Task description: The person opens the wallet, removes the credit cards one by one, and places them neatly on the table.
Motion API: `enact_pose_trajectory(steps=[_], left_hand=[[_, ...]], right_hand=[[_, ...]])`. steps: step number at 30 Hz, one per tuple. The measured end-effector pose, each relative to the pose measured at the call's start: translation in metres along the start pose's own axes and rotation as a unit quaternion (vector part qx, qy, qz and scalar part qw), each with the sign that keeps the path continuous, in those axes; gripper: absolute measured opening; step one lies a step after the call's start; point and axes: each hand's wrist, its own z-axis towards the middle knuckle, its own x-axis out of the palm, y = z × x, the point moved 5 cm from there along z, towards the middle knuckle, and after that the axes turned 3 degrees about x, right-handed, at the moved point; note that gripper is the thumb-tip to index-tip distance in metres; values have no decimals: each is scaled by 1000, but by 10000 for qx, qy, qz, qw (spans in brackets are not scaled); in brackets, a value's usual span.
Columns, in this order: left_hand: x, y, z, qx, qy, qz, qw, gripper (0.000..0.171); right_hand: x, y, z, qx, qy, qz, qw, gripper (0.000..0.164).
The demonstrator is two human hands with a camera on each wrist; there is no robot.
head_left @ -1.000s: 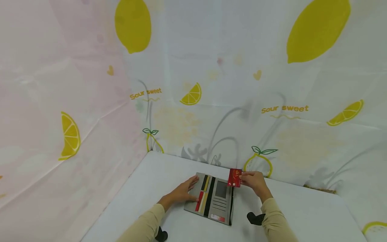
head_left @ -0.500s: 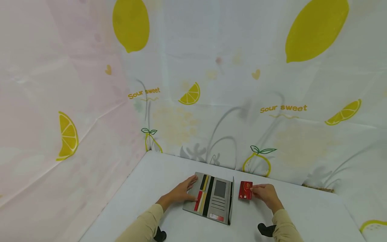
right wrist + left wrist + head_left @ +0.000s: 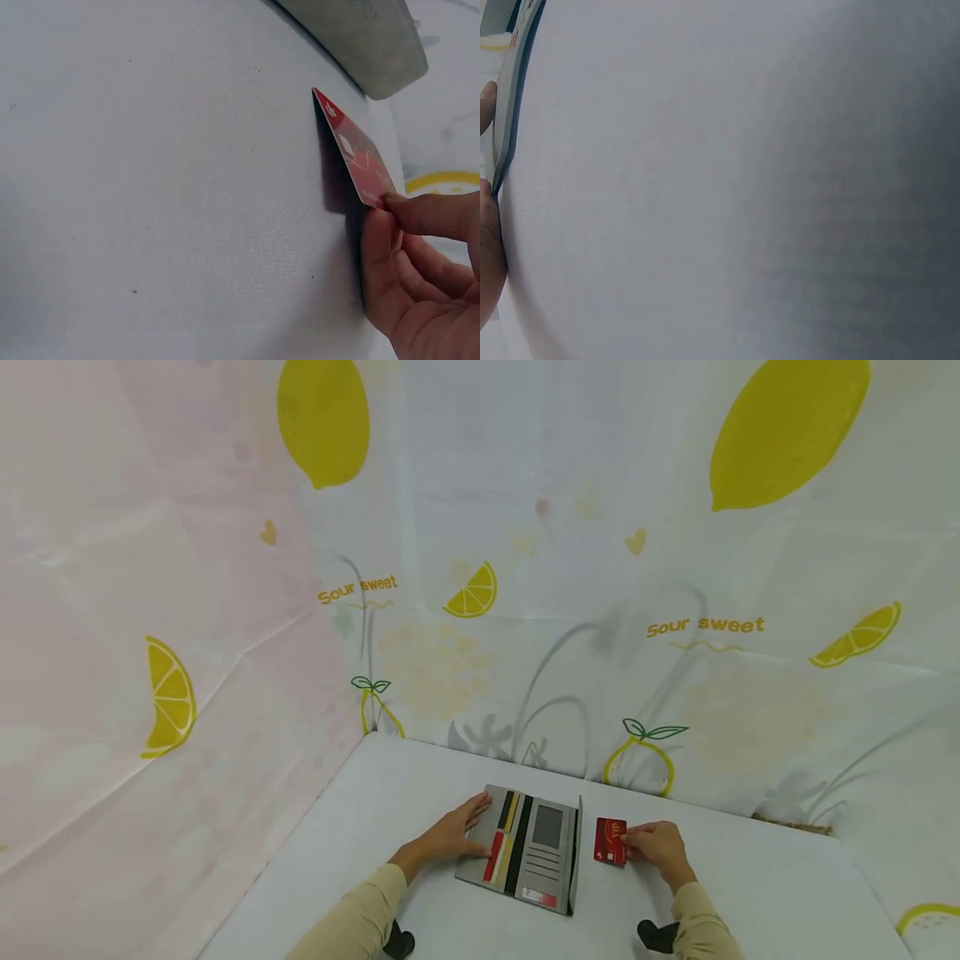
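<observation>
A grey wallet (image 3: 543,860) lies unfolded on the white table, its card slots facing up and its right flap raised on edge. Several cards show in the slots, among them a red one (image 3: 493,856) at the left. My left hand (image 3: 447,835) rests on the wallet's left side, fingers and thumb spread over it; the left wrist view catches only parts of that hand (image 3: 489,262) at its edge. To the right of the wallet, my right hand (image 3: 658,846) pinches a red VIP card (image 3: 358,154) by one edge between thumb and fingers, close over the table.
The white table (image 3: 712,860) meets a lemon-printed backdrop (image 3: 510,652) behind and at the left. Black pieces (image 3: 656,935) show by both sleeves. In the right wrist view the wallet's flap (image 3: 367,45) stands beyond the card.
The red VIP card has moved from over the wallet's upper right edge to the right and nearer me, lower to the table, in my right hand. My left hand stays on the wallet.
</observation>
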Motion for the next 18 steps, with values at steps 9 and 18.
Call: enact_pose_trajectory(steps=[9,18], left_hand=[[0,-1,0,46,-13,9,10000,104],[0,-1,-1,-99,-69,2,9999,105]], right_hand=[[6,10,3,-278,-297,-1498,9879,15],[8,10,-3,-67,-404,-1345,9901,13]])
